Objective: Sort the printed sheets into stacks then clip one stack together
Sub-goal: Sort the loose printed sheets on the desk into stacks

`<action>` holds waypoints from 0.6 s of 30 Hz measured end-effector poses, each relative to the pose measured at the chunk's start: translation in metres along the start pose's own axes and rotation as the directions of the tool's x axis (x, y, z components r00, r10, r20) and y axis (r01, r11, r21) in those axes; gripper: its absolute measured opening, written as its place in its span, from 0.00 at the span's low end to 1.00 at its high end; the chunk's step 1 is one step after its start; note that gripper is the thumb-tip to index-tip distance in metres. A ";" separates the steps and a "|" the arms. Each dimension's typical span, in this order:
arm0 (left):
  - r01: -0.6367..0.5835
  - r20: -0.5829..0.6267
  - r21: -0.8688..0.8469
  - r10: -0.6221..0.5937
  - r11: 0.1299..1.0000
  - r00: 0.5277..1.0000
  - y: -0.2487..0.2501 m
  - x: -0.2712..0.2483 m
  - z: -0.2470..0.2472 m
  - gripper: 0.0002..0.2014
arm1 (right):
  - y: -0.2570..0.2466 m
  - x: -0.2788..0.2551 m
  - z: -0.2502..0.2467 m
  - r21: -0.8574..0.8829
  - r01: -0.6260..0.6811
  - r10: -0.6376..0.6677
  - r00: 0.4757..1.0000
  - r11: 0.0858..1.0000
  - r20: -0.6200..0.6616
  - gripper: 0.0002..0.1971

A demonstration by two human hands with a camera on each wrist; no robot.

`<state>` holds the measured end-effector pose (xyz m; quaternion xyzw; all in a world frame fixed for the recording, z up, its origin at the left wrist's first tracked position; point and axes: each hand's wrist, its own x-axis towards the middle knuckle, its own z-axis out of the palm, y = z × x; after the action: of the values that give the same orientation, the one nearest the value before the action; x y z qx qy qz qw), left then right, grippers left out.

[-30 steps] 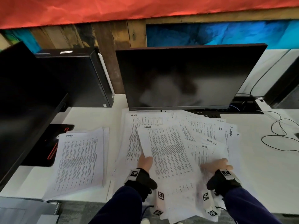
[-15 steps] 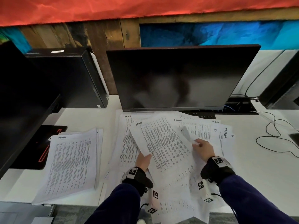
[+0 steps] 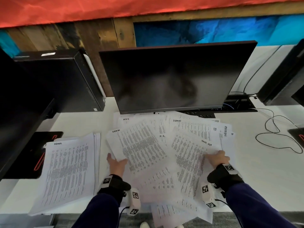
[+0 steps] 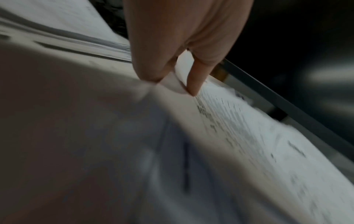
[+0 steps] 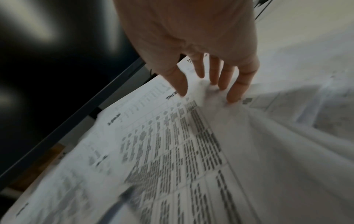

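Observation:
Loose printed sheets [image 3: 192,127] lie fanned out on the white desk [image 3: 259,175] below the monitor. My left hand [image 3: 117,159] pinches the left edge of a sheet headed ADMIN [image 3: 141,145]; the left wrist view shows thumb and forefinger [image 4: 193,84] closed on that paper edge [image 4: 220,115]. My right hand [image 3: 212,154] holds the right edge of a sheet headed TASK LIST [image 3: 189,158], with thumb and fingers [image 5: 233,92] on the creased paper [image 5: 172,144]. A sorted stack [image 3: 70,171], also headed ADMIN, sits at the left. No clip is in view.
A dark monitor [image 3: 172,76] stands right behind the sheets, with a keyboard [image 3: 204,115] under it. A black computer tower [image 3: 54,79] and a second screen [image 3: 16,109] crowd the left. A loose cable [image 3: 278,134] loops at the right.
My right hand has moved right and nearer, drawing the TASK LIST sheet out beside the ADMIN sheet. My left hand keeps its hold and has shifted slightly left.

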<state>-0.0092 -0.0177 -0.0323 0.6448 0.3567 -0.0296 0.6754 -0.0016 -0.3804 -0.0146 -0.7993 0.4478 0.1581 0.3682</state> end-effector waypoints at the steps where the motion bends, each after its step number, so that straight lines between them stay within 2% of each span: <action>1: 0.009 0.025 -0.024 -0.008 1.000 1.000 0.001 0.001 -0.005 0.38 | 0.001 0.002 -0.001 0.018 -0.033 0.032 0.999 0.999 0.021 0.40; 4: 0.011 0.172 -0.020 -0.008 1.000 0.985 0.001 0.003 -0.014 0.29 | 0.005 0.005 0.000 0.044 -0.080 0.077 0.995 0.996 0.059 0.40; 7: -0.026 0.283 0.042 0.013 0.999 0.959 -0.001 0.004 -0.012 0.27 | 0.007 0.007 0.005 0.083 -0.035 0.035 0.999 0.996 0.006 0.30; 10: -0.100 0.361 0.161 0.036 0.982 0.932 0.004 -0.004 0.008 0.26 | 0.003 0.003 0.008 0.135 0.032 -0.034 0.999 0.990 0.016 0.23; 13: -0.183 0.369 0.335 0.051 0.924 0.928 0.005 -0.010 0.037 0.24 | 0.000 -0.005 0.011 0.214 0.003 -0.006 1.000 0.977 0.012 0.24; 15: -0.179 0.351 0.433 0.018 0.883 0.936 0.003 -0.011 0.054 0.26 | 0.001 -0.010 0.014 0.204 -0.022 0.032 0.998 0.979 -0.046 0.24; 18: -0.168 0.364 0.467 -0.016 0.868 0.931 0.004 -0.015 0.075 0.26 | 0.005 -0.023 0.024 0.179 -0.062 0.062 0.998 0.982 0.006 0.30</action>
<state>0.0153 -0.0904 -0.0274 0.7923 0.1831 -0.2084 0.5435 -0.0162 -0.3508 -0.0194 -0.7485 0.4850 0.1287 0.4335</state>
